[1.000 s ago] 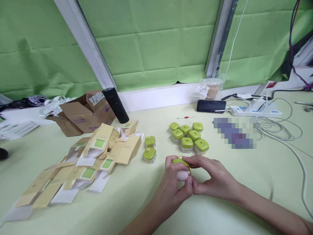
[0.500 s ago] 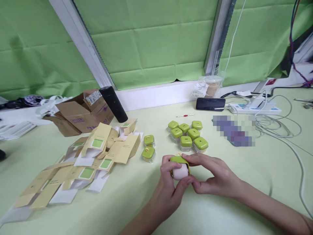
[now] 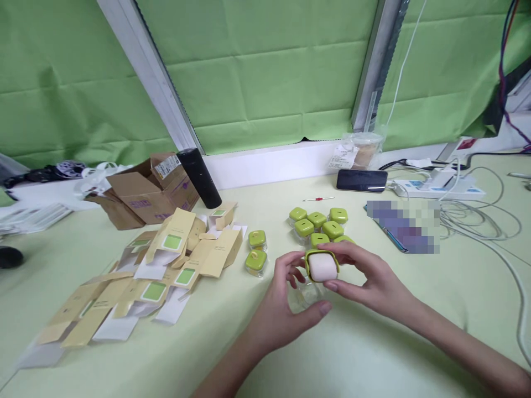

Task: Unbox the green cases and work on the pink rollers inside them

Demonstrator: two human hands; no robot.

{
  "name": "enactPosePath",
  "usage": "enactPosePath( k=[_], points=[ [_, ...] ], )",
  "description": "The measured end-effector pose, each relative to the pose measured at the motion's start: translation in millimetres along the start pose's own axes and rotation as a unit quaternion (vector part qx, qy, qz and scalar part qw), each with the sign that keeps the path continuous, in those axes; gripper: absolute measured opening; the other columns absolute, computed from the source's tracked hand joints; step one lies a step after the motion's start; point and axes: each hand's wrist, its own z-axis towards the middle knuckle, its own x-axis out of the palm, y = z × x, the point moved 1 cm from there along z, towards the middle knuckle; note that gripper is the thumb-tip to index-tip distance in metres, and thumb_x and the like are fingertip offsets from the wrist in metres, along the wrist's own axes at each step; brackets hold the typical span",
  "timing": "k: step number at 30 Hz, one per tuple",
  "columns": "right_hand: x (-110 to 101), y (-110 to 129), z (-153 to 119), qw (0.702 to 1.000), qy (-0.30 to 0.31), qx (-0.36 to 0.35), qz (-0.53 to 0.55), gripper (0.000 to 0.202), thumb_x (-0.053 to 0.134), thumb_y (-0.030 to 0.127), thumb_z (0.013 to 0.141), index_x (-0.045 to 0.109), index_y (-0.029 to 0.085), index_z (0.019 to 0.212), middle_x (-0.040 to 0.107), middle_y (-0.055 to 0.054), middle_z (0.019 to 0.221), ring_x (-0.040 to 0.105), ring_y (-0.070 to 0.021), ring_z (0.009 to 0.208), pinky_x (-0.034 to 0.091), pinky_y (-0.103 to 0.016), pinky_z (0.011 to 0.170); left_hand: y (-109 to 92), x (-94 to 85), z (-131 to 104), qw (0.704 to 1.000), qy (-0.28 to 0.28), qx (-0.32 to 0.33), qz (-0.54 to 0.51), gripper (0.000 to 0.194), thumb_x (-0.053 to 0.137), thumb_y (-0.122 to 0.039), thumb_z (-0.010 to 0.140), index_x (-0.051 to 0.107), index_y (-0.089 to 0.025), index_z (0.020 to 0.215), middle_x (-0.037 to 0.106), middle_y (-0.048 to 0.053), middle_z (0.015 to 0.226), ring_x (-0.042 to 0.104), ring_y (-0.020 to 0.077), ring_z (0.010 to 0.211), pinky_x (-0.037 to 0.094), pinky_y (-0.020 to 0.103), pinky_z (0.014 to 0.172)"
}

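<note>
My right hand (image 3: 369,271) pinches a small green lid-like case (image 3: 309,255) with a smooth white rounded block (image 3: 323,267) inside it, fingers on top and thumb at the lower edge. Beside it is my left hand (image 3: 286,304), its thumb stretched away and its fingers bent near the case's left side; whether a fingertip touches it I cannot tell. Below the held case, between my left thumb and fingers, a clear plastic box (image 3: 307,296) shows, partly hidden. Several green-lidded clear boxes (image 3: 304,227) stand grouped just behind my hands, one partly covered by my right fingers.
Two green-lidded boxes with yellow loops (image 3: 256,260) stand to the left. Farther left lie unfolded kraft cartons (image 3: 178,232), a brown cardboard box (image 3: 153,193) and a black cylinder (image 3: 199,178). A red-and-silver tool (image 3: 318,199), a phone (image 3: 362,181), a power strip (image 3: 440,188) and cables lie beyond.
The held case has moved up and to the right and turned its white block more toward me. My left thumb has come off it and spread away; the clear box now shows beneath.
</note>
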Motion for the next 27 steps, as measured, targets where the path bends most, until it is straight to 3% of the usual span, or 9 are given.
enactPosePath(
  k=[5, 8, 12, 15, 18, 23, 27],
  points=[
    [-3, -6, 5, 0.987, -0.069, 0.076, 0.126, 0.024, 0.049, 0.043, 0.090, 0.053, 0.028, 0.108, 0.061, -0.003, 0.099, 0.062, -0.0177, 0.084, 0.055, -0.031, 0.071, 4, -10.0, 6, 0.988, 0.060, -0.064, 0.129, 0.092, 0.083, -0.043, 0.047, 0.036, -0.022, 0.123, 0.041, 0.012, 0.125, 0.038, 0.0332, 0.119, 0.035, 0.049, 0.096],
    [-3, -11, 9, 0.962, -0.076, 0.146, 0.219, 0.024, 0.048, 0.047, 0.088, 0.049, 0.027, 0.102, 0.061, -0.001, 0.089, 0.063, -0.0160, 0.074, 0.057, -0.031, 0.065, 12, -9.0, 8, 0.980, 0.101, -0.073, 0.152, 0.070, 0.081, -0.035, 0.052, 0.046, -0.021, 0.112, 0.048, 0.009, 0.118, 0.043, 0.0308, 0.114, 0.038, 0.044, 0.094],
    [2, -15, 10, 0.942, 0.000, 0.223, 0.250, 0.031, 0.058, 0.046, 0.082, 0.056, 0.022, 0.102, 0.064, -0.005, 0.098, 0.063, -0.0194, 0.090, 0.055, -0.033, 0.077, 19, -2.6, 11, 0.981, 0.104, -0.084, 0.138, 0.041, 0.066, -0.023, 0.069, 0.048, -0.021, 0.105, 0.054, 0.007, 0.109, 0.049, 0.0251, 0.105, 0.040, 0.037, 0.089],
    [9, -17, 9, 0.947, 0.025, 0.200, 0.249, 0.031, 0.068, 0.041, 0.075, 0.056, 0.021, 0.094, 0.063, -0.006, 0.106, 0.062, -0.0213, 0.097, 0.052, -0.037, 0.085, 22, 1.2, 12, 0.983, 0.079, -0.089, 0.136, 0.053, 0.069, -0.029, 0.066, 0.047, -0.021, 0.113, 0.053, 0.007, 0.108, 0.048, 0.0263, 0.103, 0.040, 0.038, 0.088],
    [14, -19, 7, 0.959, 0.039, 0.173, 0.219, 0.030, 0.069, 0.040, 0.075, 0.051, 0.021, 0.091, 0.061, -0.008, 0.114, 0.060, -0.0223, 0.103, 0.051, -0.040, 0.087, 23, 2.2, 11, 0.981, 0.088, -0.091, 0.150, 0.073, 0.077, -0.036, 0.055, 0.045, -0.021, 0.119, 0.048, 0.007, 0.112, 0.044, 0.0291, 0.107, 0.040, 0.041, 0.090],
    [16, -16, 4, 0.975, 0.090, 0.114, 0.168, 0.028, 0.067, 0.034, 0.078, 0.049, 0.021, 0.095, 0.059, -0.008, 0.116, 0.058, -0.0216, 0.108, 0.047, -0.041, 0.093, 24, -0.5, 11, 0.975, 0.132, -0.077, 0.163, 0.047, 0.063, -0.019, 0.065, 0.049, -0.021, 0.110, 0.050, 0.005, 0.110, 0.043, 0.0252, 0.105, 0.038, 0.037, 0.090],
    [18, -12, 2, 0.987, 0.120, 0.053, 0.094, 0.026, 0.066, 0.022, 0.078, 0.049, 0.023, 0.097, 0.058, -0.005, 0.114, 0.054, -0.0204, 0.111, 0.044, -0.039, 0.096, 26, 0.2, 14, 0.977, 0.104, -0.110, 0.147, 0.044, 0.069, -0.024, 0.062, 0.051, -0.021, 0.102, 0.052, 0.005, 0.104, 0.045, 0.0265, 0.103, 0.040, 0.036, 0.086]
  ],
)
